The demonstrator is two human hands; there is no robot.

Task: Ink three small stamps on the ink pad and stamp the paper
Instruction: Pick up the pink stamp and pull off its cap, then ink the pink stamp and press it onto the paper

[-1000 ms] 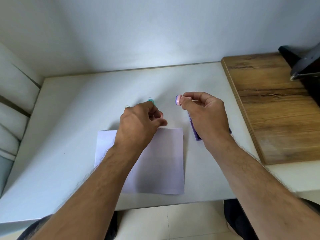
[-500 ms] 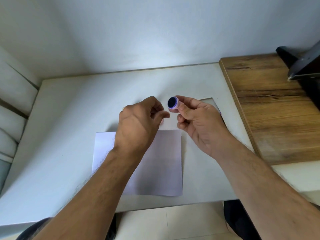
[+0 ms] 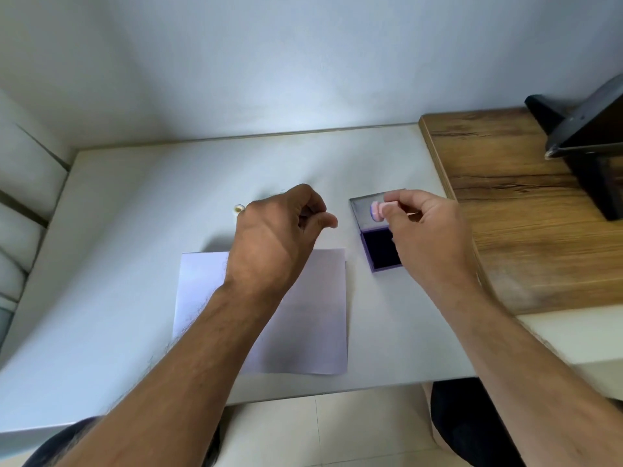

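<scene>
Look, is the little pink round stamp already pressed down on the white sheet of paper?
No. The right hand pinches the little pink round stamp in the air above the open purple ink pad, away from the white sheet of paper.

This looks like a room in a home, set up as a small desk corner. A plain white table [image 3: 135, 264] stands against a bare pale wall [image 3: 269, 62]. A wooden board [image 3: 526, 214] lies on the right side of the table, with a dark stand [image 3: 586, 143] on it. A padded seat or couch [image 3: 23, 183] is at the left. The floor [image 3: 320, 429] below has light tiles.
</scene>
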